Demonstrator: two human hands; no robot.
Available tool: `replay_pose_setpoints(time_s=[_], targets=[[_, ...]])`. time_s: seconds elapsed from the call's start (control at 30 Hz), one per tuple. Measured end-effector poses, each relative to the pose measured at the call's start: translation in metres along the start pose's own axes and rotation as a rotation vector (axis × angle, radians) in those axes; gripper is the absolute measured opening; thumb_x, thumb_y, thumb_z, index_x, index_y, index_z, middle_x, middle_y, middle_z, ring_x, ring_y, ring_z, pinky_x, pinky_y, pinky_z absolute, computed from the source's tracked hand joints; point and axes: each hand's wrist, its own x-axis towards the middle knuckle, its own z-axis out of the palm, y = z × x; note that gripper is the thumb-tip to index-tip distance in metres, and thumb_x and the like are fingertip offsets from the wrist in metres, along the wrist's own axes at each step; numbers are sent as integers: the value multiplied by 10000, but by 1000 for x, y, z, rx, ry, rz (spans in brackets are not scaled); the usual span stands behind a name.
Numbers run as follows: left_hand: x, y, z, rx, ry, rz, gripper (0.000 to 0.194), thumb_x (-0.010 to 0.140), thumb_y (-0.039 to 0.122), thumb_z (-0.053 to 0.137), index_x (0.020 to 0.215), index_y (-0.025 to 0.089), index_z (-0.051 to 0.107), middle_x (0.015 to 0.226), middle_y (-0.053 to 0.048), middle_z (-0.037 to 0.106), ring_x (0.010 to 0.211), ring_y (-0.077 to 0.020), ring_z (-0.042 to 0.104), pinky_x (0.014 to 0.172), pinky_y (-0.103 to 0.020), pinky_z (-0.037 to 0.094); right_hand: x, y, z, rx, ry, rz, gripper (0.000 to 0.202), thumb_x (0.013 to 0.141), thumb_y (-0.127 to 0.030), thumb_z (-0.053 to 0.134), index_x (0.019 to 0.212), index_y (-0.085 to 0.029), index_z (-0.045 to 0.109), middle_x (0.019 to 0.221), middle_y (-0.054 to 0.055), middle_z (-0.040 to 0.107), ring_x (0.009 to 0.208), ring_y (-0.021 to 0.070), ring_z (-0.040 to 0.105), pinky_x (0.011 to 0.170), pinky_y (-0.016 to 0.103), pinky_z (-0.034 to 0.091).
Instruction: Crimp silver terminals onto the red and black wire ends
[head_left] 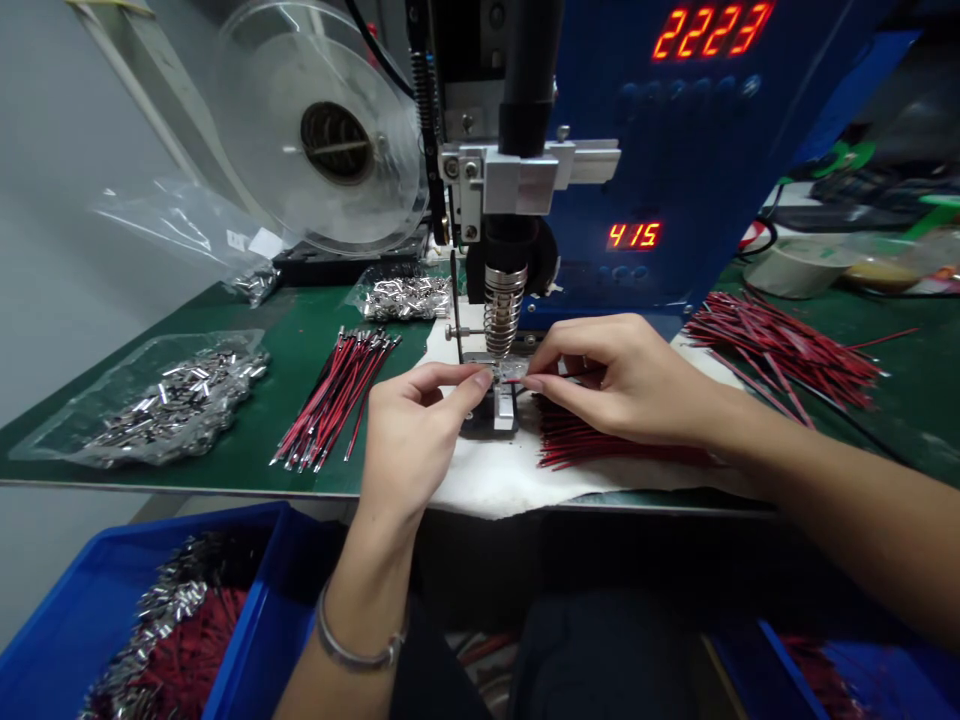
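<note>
At the small metal fixture [504, 412] under the machine's spring-wrapped tip [505, 300], both hands meet from either side. My left hand [412, 425] is closed in a pinch, thumb against index finger, at the fixture's left edge; whatever lies between those fingertips is too small to make out. From the right, my right hand [630, 385] pinches a thin red wire [513, 380], whose end points left into the fixture. Beneath the right hand lies a bundle of red and black wires [562, 440] on white paper [480, 485], partly covered by the hand.
Left on the green table [300, 320] are wires with metal ends [334, 395] and bags of small metal parts [180, 400] [405, 297]. More red wires [787, 345] lie right. A blue machine [585, 200] and clear reel [247, 120] stand behind. A blue bin [262, 590] sits lower left.
</note>
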Motion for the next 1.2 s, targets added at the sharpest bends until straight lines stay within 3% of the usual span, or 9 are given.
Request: replay_pose_setpoints(time_s=[0.43,0.63,0.9,1.2], targets=[[-2,1,-1,-30,23,14,209,693,361,766,807,186,759,676,-19,645,540,-97,443,526,-242,327,-1,1,-1,-8,10,4,95,841,-192,600,770,-158,653,683,0,640,547,88,492,526,228,368],[-2,0,-2,-27,10,17,229,705,380,756,824,184,757,703,-34,650,590,-120,493,545,-249,347,-1,0,-2,4,-14,23,99,844,-195,596,773,-158,655,688,9,635,552,99,500,526,248,371],[-2,-1,-2,-24,1,23,213,709,375,759,809,186,759,644,-19,608,547,-93,435,516,-239,289,-1,0,-1,4,-5,2,87,836,-174,602,775,-145,657,675,4,632,545,89,493,527,235,363],[-1,0,-1,-18,-14,32,193,714,363,758,803,191,764,705,-36,675,579,-104,506,542,-237,350,0,0,-1,0,-1,-22,85,823,-149,605,763,-136,663,670,4,635,553,84,498,530,217,368]])
